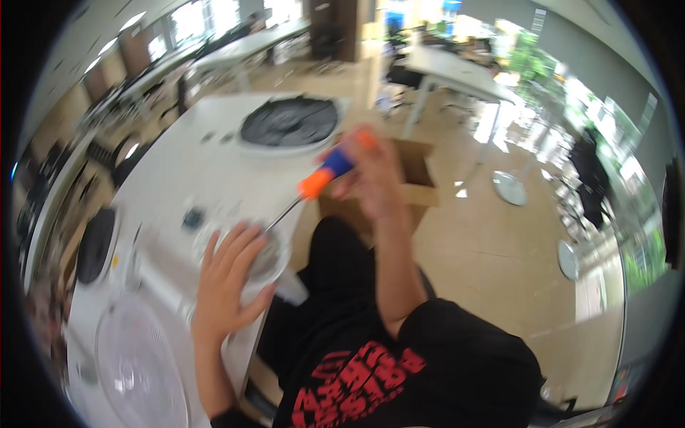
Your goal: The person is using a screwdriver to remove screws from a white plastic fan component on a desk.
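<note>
Clear, rigid-looking plastic forms the small round housing (265,253) at the white table's (178,185) near edge; likely light and slippery, best steadied from above. Left hand (228,278) lies spread open on it. Right hand (367,178) grips an orange-and-blue screwdriver (325,175), its shaft angled down into the housing.

One wide fisheye view looks down from the person's head, tilted forward and to the left. It sits close above the white table (178,178) and the person's lap, and reaches far across the room's floor (492,242). Straight edges bend toward the dark round rim.
</note>
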A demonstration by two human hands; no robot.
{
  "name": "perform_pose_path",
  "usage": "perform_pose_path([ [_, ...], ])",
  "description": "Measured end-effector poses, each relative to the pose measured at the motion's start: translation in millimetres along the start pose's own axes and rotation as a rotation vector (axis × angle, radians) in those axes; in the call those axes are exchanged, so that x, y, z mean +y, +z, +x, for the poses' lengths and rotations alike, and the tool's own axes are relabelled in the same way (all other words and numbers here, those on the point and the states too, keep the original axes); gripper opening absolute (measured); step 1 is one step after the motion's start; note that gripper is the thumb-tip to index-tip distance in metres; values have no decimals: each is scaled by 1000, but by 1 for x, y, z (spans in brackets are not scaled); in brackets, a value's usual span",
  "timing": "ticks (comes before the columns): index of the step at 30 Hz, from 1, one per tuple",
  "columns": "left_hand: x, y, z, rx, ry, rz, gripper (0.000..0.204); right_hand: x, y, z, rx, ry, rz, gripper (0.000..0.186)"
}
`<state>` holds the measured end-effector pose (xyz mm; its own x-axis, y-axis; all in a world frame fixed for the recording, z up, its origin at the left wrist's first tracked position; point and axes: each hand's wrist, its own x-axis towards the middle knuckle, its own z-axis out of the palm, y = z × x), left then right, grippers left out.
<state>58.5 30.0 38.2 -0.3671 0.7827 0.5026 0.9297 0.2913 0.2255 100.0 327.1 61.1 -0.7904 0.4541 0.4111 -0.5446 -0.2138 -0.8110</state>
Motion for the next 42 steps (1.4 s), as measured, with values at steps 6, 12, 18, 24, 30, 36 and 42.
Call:
perform_pose_path([
  [6,13,-9,-9,19,40,70,63,-6,19,-6,-101,54,22,25],
  [12,11,-2,-1,30,61,90,56,-14,20,-4,-164,65,41,30],
  [18,12,-2,1,22,47,105,57,-11,20,-3,-177,61,54,30],
  [24,14,-6,-2,21,24,56,57,-10,22,-5,-184,65,51,28],
  [30,16,-6,-4,21,-6,39,54,-6,23,-7,-171,42,96,34],
  [36,17,-3,-5,22,-42,38,54,-10,20,-10,-111,-1,167,31],
  [42,17,-1,-5,1,-50,-13,50,27,40,-8,58,-23,449,32],
])
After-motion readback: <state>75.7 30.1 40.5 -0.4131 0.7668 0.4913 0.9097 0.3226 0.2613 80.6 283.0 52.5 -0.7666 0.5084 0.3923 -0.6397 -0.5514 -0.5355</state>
